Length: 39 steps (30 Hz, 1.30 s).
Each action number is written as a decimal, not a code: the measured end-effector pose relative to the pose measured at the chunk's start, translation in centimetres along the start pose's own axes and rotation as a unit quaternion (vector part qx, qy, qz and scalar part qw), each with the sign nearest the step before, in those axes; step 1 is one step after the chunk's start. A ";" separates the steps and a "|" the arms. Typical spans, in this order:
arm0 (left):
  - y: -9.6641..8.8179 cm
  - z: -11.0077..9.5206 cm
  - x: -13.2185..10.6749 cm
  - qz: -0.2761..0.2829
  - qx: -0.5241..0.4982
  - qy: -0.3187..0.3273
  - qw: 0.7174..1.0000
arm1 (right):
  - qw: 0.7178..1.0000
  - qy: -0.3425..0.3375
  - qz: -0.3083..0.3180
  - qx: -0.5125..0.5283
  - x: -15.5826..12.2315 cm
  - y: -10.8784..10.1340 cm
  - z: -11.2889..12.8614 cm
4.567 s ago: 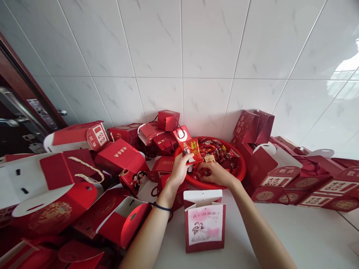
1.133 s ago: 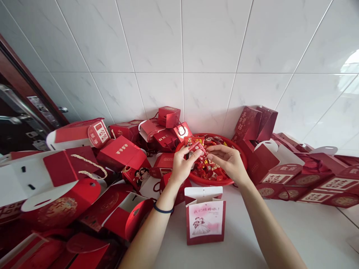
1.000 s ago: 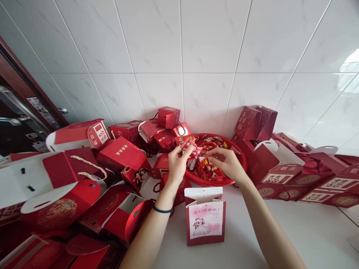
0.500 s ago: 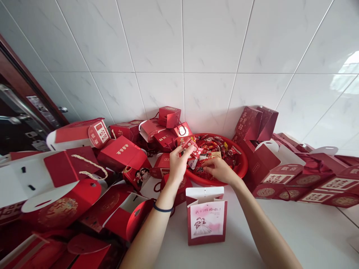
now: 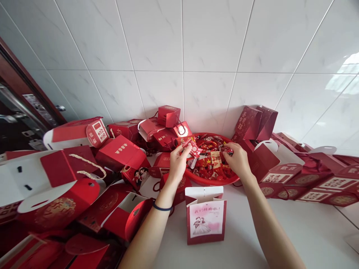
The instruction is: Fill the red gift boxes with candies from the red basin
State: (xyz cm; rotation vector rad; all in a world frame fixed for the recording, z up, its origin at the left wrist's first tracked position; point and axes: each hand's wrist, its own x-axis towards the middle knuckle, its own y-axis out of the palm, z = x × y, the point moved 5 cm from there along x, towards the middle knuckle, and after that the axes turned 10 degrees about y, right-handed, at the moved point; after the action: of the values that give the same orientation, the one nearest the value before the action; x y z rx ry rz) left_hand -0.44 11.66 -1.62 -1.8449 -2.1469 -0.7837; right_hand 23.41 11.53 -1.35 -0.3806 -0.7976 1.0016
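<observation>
My left hand (image 5: 178, 161) is closed on red wrapped candy (image 5: 193, 148) printed with pale marks, held over the left rim of a red plastic basin (image 5: 202, 181). Many wrapped candies (image 5: 214, 160) in red and gold fill the basin. At the basin's right side, my right hand (image 5: 237, 158) pinches a dark red wrapped candy (image 5: 226, 150), partly covered by the fingers. Between my forearms an open-topped red gift box (image 5: 206, 220) stands upright, its pale front label showing a drawn couple. Its inside is mostly out of sight.
Red gift boxes (image 5: 120, 149) lie piled on the left, some open, some with rope handles. More boxes (image 5: 283, 164) are stacked on the right. A white tiled wall (image 5: 207, 45) rises behind the white tabletop (image 5: 238, 231). A dark door with a metal handle is at far left.
My right hand has moved right across the basin, from its middle to its right side, and now pinches a candy there. My left hand keeps its candy almost in place.
</observation>
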 end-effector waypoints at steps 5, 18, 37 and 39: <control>0.1 0.0 0.0 0.000 -0.005 -0.013 1.000 | 0.975 -0.035 0.218 -0.023 -1.6 3.2 1.6; 0.5 -0.2 -0.1 0.036 0.011 -0.001 0.999 | 0.953 -0.022 0.301 0.031 -2.0 4.4 1.5; 0.8 -0.1 -0.4 0.068 0.041 0.008 0.997 | 0.938 -0.017 0.345 -0.032 -2.3 3.5 0.2; 0.8 -0.1 -0.4 0.068 0.040 0.008 0.997 | 0.944 -0.017 0.328 -0.021 -2.1 3.5 0.4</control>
State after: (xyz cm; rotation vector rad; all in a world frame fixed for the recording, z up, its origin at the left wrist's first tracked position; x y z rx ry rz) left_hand 0.42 11.34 -1.55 -1.9131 -1.9878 -0.6695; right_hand 20.44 11.49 -4.12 -0.6927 -0.7353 1.6176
